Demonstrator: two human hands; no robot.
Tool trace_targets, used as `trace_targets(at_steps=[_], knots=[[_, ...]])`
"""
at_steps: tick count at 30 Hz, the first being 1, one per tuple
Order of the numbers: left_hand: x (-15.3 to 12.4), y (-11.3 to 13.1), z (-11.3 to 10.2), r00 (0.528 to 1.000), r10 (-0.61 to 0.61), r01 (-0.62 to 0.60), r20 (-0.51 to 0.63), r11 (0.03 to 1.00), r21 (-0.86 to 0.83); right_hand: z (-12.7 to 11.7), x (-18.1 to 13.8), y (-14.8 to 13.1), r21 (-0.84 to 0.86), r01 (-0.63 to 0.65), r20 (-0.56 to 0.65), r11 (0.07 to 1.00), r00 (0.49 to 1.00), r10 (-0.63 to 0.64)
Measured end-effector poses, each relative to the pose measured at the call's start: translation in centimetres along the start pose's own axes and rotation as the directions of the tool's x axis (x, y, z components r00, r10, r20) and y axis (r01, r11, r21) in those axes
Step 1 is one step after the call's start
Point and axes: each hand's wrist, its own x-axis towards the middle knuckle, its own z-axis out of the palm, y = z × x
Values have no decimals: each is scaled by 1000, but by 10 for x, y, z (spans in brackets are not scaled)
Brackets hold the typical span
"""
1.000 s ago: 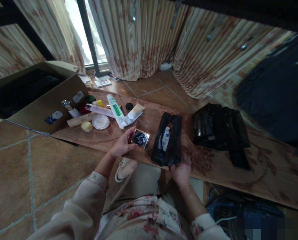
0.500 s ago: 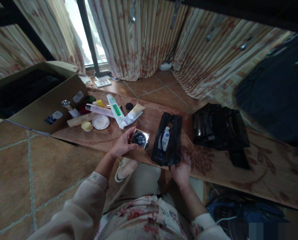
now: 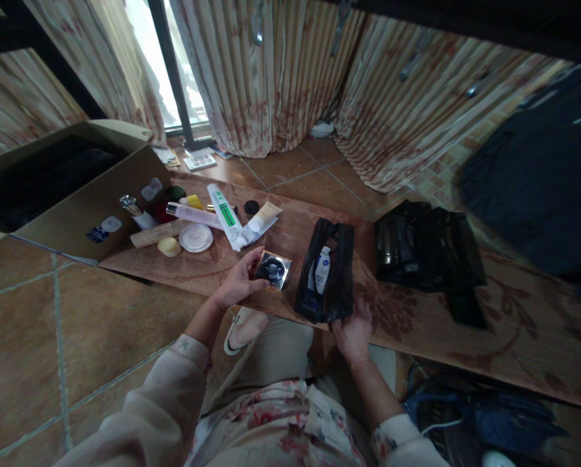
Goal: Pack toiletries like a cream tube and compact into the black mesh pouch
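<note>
My left hand (image 3: 237,283) grips a small square compact (image 3: 273,270) with a dark round centre, held just above the brown patterned mat (image 3: 407,311). My right hand (image 3: 353,331) holds the near edge of an open black pouch (image 3: 336,275) lying on the mat, fingers curled on its rim. A white bottle with a blue label (image 3: 322,269) sits inside the pouch. The compact is a little left of the pouch's opening.
Several cosmetics lie at the mat's left end: a white and green tube (image 3: 224,214), a beige tube (image 3: 261,220), a round clear lid (image 3: 195,237), a yellow jar (image 3: 169,246). A cardboard box (image 3: 66,188) stands left; a black bag (image 3: 424,250) lies right. Curtains hang behind.
</note>
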Motion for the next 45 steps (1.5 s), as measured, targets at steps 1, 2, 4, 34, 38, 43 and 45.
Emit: trace_targets(at_steps=[1,2,4,34,38,43,45], knots=[[0,0,0,1000,0,0,-2,1000,5,0,0,0,-1,0,2,1000,1000,0],[0,-1,-1,1000,-1,1,-8,1000,11,1,0,1,-2,-1,2,1000,1000,1],[0,-2,-1,1000,-3,4,-15,1000,20,1,-1,1,-8,-4,-1,1000,1000,4],[0,-2,-1,1000,-5,5,-19,1000,26,-1,0,0,1,-16,16,1000,1000,16],[0,-2,0,1000,-7,8,-26,999,31,-1,-1,0,2,-13,13,1000,1000,13],[1,-3,-1,999,-16,17,-33,999,27,0,-1,0,-1,-13,5,1000,1000,13],[1,-4,-1,999,-23,23,-33,999,22,-1,0,0,3,-10,5,1000,1000,10]])
